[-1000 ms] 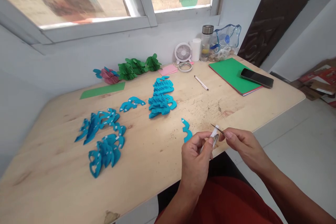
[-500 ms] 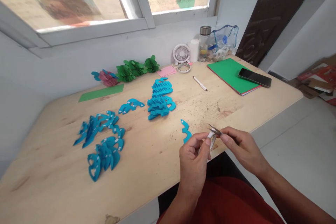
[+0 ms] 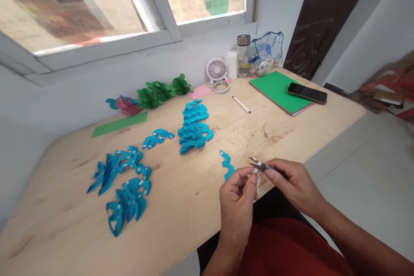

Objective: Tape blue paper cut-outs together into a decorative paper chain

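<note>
In the head view, my left hand [image 3: 237, 200] pinches a narrow white strip [image 3: 259, 178], which looks like tape, between thumb and fingers. My right hand [image 3: 297, 185] is closed around small pointed scissors [image 3: 260, 166], their dark blades spread apart right at the strip's upper end. Part of the scissors' handle is hidden in my fingers. Just beyond my left hand lies a wavy blue paper cutout [image 3: 227, 164] with small white patches, its near end partly covered by the hand.
Piles of blue cutouts [image 3: 127, 200] lie at left, with a folded blue stack [image 3: 194, 131] mid-table. Behind stand green paper flowers [image 3: 161, 90], a fan [image 3: 216, 70] and a glass bottle [image 3: 243, 58]. A pen [image 3: 241, 105] and a phone [image 3: 307, 93] on green sheets [image 3: 274, 90] lie right.
The scissors' blades are spread wider and have shifted slightly left, over the top of the white strip. My right hand has moved a little left. The whole view has turned slightly.
</note>
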Motion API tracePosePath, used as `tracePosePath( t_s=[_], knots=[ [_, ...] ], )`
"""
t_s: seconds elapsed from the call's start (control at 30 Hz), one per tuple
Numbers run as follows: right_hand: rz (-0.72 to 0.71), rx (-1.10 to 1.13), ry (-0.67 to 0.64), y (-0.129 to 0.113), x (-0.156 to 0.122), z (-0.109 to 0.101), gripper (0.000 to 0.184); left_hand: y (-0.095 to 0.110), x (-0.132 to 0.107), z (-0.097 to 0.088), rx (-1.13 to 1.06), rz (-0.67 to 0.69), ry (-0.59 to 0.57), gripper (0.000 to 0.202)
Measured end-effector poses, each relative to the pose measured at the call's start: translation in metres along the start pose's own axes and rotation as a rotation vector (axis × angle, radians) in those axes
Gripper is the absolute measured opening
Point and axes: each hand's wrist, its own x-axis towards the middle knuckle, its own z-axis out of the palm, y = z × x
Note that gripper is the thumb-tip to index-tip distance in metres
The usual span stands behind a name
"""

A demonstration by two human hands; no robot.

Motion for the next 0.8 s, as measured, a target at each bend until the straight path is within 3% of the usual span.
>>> tracePosePath(
  t_s=[0.3, 0.8],
  knots=[
    [-0.042, -0.095, 0.054, 0.0032, -0.0029, 0.0021, 0.032, -0.0034, 0.0009, -0.0015, 0.003, -0.001, 0.008, 0.025],
    [-0.036, -0.06, -0.008, 0.0007, -0.0054, 0.0037, 0.03, -0.0021, 0.0012, 0.0001, -0.014, 0.076, -0.018, 0.021]
  ],
)
